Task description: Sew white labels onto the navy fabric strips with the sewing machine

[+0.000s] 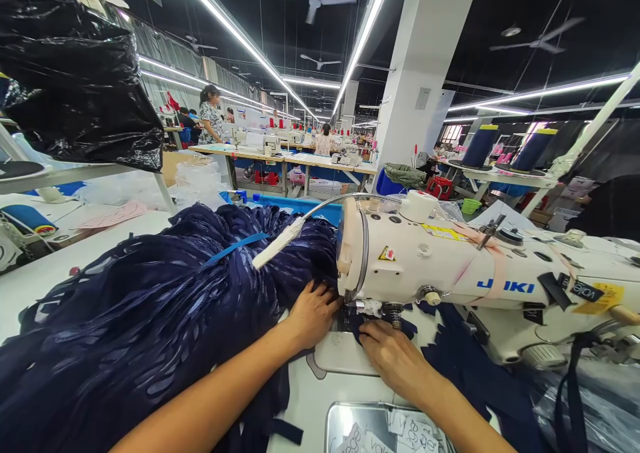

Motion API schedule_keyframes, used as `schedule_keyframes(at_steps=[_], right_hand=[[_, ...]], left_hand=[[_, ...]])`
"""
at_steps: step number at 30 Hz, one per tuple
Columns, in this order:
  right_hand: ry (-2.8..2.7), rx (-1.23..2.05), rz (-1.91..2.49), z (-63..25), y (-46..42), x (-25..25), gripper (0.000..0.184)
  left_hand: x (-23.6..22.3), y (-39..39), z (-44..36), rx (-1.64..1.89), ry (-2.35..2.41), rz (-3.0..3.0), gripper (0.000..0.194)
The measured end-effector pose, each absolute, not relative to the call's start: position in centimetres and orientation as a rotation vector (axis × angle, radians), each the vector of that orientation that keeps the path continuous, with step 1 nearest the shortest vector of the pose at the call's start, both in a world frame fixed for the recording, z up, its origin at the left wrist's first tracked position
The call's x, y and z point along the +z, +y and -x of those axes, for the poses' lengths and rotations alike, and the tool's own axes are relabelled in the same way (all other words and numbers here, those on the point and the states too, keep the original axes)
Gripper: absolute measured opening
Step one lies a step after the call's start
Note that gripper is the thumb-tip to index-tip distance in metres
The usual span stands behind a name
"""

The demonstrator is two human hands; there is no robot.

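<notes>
A white sewing machine (425, 260) stands before me, its head over the needle plate. My left hand (313, 314) lies just left of the needle area, palm down, fingers apart and resting on navy fabric. To the right of the presser foot, my right hand (393, 353) has its fingers bent and pressed together on a small navy fabric piece (357, 325). The fingertips are partly hidden. A big heap of navy fabric strips (165, 313), with a blue band (235, 248) across it, fills the left side. More navy fabric (475, 350) lies right of my right hand.
A metal tray (333, 426) of printed white labels (415, 433) sits at the front edge. A white lamp (277, 243) on a bendy neck hangs over the heap. Navy thread cones (480, 148) stand behind at right. A black plastic bag (80, 80) hangs at upper left. Other people work farther back.
</notes>
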State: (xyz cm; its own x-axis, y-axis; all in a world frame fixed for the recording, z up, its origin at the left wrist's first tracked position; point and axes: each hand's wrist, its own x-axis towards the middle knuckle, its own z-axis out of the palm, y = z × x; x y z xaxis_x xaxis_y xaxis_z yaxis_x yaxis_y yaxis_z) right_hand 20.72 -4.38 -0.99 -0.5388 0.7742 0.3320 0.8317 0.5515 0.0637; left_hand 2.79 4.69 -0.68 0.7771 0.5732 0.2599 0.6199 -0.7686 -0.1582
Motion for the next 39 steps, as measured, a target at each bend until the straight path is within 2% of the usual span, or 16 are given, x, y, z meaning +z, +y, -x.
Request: schedule_keyframes(at_steps=[17, 34, 39], right_hand=[[-2.462, -0.438, 1.434, -19.9, -4.3, -2.0, 0.016], [-2.437, -0.488, 1.479, -20.0, -3.4, -2.7, 0.022], [-2.441, -0.577, 1.416, -22.0, -2.9, -1.8, 0.029]], left_hand=[[-0.6, 5.2, -3.0, -0.287, -0.923, 2.713, 0.022], [-0.6, 5.8, -3.8, -0.364, -0.982, 2.745, 0.018], [0.9, 4.4, -3.7, -0.371, -1.083, 2.755, 0.02]])
